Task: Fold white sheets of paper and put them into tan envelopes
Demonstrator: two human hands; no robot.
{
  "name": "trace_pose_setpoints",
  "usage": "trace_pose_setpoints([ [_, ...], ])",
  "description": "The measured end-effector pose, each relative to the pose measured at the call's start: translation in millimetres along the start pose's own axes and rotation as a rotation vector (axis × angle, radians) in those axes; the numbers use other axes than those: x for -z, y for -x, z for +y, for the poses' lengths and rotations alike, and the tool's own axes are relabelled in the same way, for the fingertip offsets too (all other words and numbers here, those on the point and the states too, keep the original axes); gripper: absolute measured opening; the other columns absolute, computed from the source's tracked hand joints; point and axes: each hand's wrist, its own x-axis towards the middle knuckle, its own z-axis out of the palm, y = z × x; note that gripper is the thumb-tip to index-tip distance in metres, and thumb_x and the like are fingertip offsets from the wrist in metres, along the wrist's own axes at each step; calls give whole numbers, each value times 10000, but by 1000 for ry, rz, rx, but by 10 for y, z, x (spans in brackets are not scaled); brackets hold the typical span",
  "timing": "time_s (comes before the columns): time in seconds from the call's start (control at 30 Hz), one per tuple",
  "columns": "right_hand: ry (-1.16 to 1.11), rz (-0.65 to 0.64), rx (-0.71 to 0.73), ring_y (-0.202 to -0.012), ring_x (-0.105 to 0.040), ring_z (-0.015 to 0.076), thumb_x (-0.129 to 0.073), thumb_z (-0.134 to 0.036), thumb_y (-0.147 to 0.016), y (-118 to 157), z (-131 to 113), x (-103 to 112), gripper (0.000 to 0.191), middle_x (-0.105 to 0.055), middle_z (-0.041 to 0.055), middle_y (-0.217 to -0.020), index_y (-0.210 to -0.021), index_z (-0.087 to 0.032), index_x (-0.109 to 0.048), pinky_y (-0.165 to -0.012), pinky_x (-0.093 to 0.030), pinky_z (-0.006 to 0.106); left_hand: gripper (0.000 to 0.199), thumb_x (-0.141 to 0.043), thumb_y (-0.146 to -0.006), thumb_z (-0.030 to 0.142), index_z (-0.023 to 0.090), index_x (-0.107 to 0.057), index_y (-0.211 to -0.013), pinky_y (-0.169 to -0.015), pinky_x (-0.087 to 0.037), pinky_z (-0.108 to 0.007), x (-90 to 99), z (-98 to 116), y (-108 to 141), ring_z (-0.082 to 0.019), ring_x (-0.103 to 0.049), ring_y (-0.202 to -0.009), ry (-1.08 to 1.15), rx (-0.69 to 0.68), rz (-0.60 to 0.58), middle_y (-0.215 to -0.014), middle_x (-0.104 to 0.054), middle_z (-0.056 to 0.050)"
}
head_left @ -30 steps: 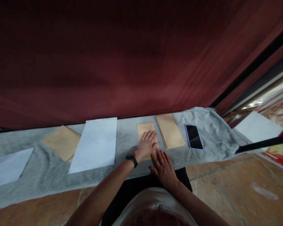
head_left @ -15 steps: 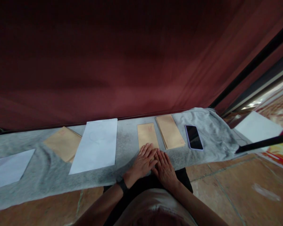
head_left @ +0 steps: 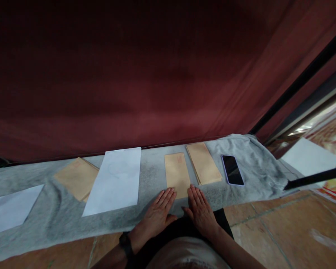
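A single tan envelope (head_left: 178,173) lies flat on the grey cloth in front of me. My left hand (head_left: 158,211) rests palm down at its lower left corner, fingers stretched out and fingertips touching the edge. On the other side, my right hand (head_left: 201,209) lies palm down with its fingertips at the envelope's lower right edge. Neither hand grips anything. Just to the right is a stack of tan envelopes (head_left: 204,163). A white sheet (head_left: 116,179) with a faint mark lies to the left.
A phone (head_left: 232,170) lies right of the stack. More tan envelopes (head_left: 75,177) sit partly under the white sheet, and another white paper (head_left: 12,209) is at far left. Dark bars of a frame (head_left: 316,177) stand at the right, a red curtain (head_left: 156,93) behind.
My hands have moved apart, left hand to the left and right hand to the right, uncovering the envelope's lower part. The whole view has shifted slightly.
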Motion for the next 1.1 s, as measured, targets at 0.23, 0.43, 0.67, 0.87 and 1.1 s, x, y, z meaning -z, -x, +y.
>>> trace_pose_setpoints([
  [0.23,-45,-39,64,-1470,-396,262,-445,-389,-1046,-9,-117,84,632,-394,116,-1611,-1607,-162,-263,-1201,-357,452,733,-467,-995,574,113,-351,-1554,-1210,-352,-471,-6,59,-40,-291,-353,-1497,-7,32,8,-1609,-376,-171],
  [0.43,-78,-42,88,-1444,-433,246,-488,-357,-1035,-3,-168,69,543,-447,88,-1583,-1544,-184,-413,-1195,-367,448,627,-322,-1056,516,129,-369,-1548,-1216,-338,-443,-54,14,-481,-240,-373,-1488,52,44,29,-1594,-413,-152],
  [0.67,-67,-33,61,-1426,-456,261,-494,-368,-1038,-6,-146,41,506,-485,42,-1559,-1521,-218,-456,-1163,-408,461,640,-319,-1052,506,104,-366,-1549,-1249,-249,-449,-192,-146,-1275,-238,-294,-1525,75,153,27,-1621,-366,-149],
  [0.87,-68,-37,49,-1437,-445,256,-489,-361,-1041,2,-157,24,537,-467,38,-1569,-1555,-235,-398,-1191,-371,460,636,-324,-1041,520,168,-352,-1570,-1260,-185,-509,-289,-218,-1530,-251,-271,-1534,67,191,65,-1613,-391,-113],
  [1.1,-131,-19,21,-1403,-492,233,-445,-309,-1052,-31,-140,34,484,-546,69,-1508,-1520,-184,-453,-1180,-401,444,608,-288,-1057,521,182,-378,-1553,-1253,-211,-453,-161,-206,-1391,-218,-289,-1526,89,96,-5,-1624,-379,-93],
])
